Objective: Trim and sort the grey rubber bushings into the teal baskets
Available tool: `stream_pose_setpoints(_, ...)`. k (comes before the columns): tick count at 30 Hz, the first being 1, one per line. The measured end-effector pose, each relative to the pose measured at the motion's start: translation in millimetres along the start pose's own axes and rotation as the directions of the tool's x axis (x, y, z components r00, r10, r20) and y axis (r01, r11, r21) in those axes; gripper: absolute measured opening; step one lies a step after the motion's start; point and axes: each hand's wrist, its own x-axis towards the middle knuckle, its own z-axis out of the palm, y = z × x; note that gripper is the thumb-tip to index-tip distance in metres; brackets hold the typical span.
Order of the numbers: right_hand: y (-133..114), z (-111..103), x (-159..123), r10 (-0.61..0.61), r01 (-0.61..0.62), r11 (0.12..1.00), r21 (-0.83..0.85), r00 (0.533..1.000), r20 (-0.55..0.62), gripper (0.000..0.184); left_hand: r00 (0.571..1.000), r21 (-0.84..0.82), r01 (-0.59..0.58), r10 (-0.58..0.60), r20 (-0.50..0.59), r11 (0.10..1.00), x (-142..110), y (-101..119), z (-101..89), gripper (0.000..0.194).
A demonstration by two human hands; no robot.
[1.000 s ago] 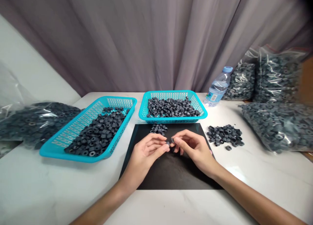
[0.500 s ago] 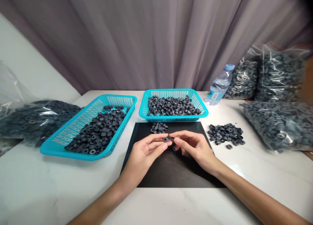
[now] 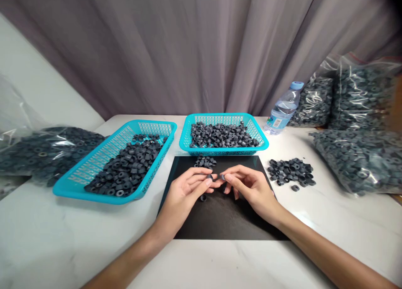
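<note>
Above a black mat (image 3: pixel 216 222), my left hand (image 3: pixel 190 190) is closed, pinching a small dark grey piece (image 3: pixel 209 178) between thumb and fingers. My right hand (image 3: pixel 248 186) faces it, its thumb and forefinger shut on a small dark ring (image 3: pixel 222 177). The two pieces are close together but apart. A loose dark ring (image 3: pixel 203 198) lies on the mat below my left fingers. Beyond the hands, a small heap of similar dark pieces (image 3: pixel 204 161) rests at the mat's far edge, partly hidden by my left hand.
Two blue perforated baskets, one at the left (image 3: pixel 94 200) and one behind the mat (image 3: pixel 224 151), hold many grey pieces. A loose pile (image 3: pixel 290 171) lies to the right. A water bottle (image 3: pixel 284 109) and filled plastic bags (image 3: pixel 361 159) stand right; another bag (image 3: pixel 59 148) lies left.
My hands have drawn slightly apart, and the pieces at their fingertips are now separated. A ring now shows on the mat below my left hand.
</note>
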Motion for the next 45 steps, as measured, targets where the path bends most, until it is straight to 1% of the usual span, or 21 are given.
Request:
stream_pose_setpoints(2,0,0,-1,-0.016,0.015,1.000,-0.019,1.000,-0.017,0.028,0.998,-0.050,0.024,-0.021,0.056,0.998,-1,1,1.2,0.023)
stream_pose_setpoints(4,-2,1,-2,-0.022,0.021,0.998,-0.052,0.999,-0.036,0.028,0.996,-0.096,0.041,-0.033,0.088,0.995,-2,2,2.6,0.022)
stream_pose_setpoints(7,-3,2,-3,-0.028,0.024,0.996,-0.085,0.999,-0.045,0.029,0.994,-0.132,0.070,-0.058,0.093,0.989,-4,3,3.8,0.023)
stream_pose_setpoints(11,-4,1,-3,-0.047,0.044,0.993,-0.105,0.999,-0.019,0.029,0.990,-0.146,0.107,-0.092,0.102,0.984,-5,6,1.9,0.026)
stream_pose_setpoints(15,-4,0,-4,-0.068,0.066,0.990,-0.125,0.998,-0.011,0.030,0.989,-0.134,0.106,-0.090,0.115,0.985,-3,6,-0.2,0.029)
stream_pose_setpoints(20,-3,2,-4,-0.033,0.028,0.995,-0.096,0.998,-0.052,0.030,0.991,-0.090,0.081,-0.071,0.110,0.993,-2,5,1.4,0.030)
stream_pose_setpoints(23,-2,3,-4,-0.033,0.027,0.996,-0.086,0.997,-0.070,0.028,0.995,-0.054,0.058,-0.053,0.089,0.997,-2,4,1.3,0.031)
stream_pose_setpoints(29,-5,4,-6,-0.059,0.052,0.984,-0.171,0.998,-0.035,0.024,0.999,0.139,-0.010,0.003,0.046,0.990,-1,4,-3.3,0.033)
stream_pose_setpoints(32,-6,3,-5,-0.105,0.097,0.971,-0.218,0.994,-0.027,0.022,0.998,0.121,-0.009,0.001,0.059,0.993,0,3,-2.8,0.034)
stream_pose_setpoints(35,-7,2,-5,-0.164,0.155,0.959,-0.238,0.986,-0.018,0.019,0.996,0.053,0.022,-0.027,0.088,0.998,0,2,-0.4,0.035)
stream_pose_setpoints(37,-7,2,-4,-0.181,0.173,0.953,-0.249,0.983,-0.011,0.019,0.993,0.006,0.040,-0.041,0.112,0.999,-1,0,0.6,0.036)
stream_pose_setpoints(39,-6,1,-4,-0.176,0.169,0.954,-0.249,0.984,-0.008,0.020,0.991,-0.012,0.039,-0.038,0.131,0.999,-1,-2,0.4,0.036)
stream_pose_setpoints(43,-4,2,-5,-0.145,0.141,0.963,-0.228,0.989,-0.003,0.022,0.990,0.017,0.031,-0.033,0.136,0.999,-2,-7,-0.3,0.034)
stream_pose_setpoints(45,-3,2,-5,-0.139,0.135,0.965,-0.227,0.990,0.001,0.021,0.990,0.004,0.043,-0.043,0.133,0.999,-2,-9,0.5,0.037)
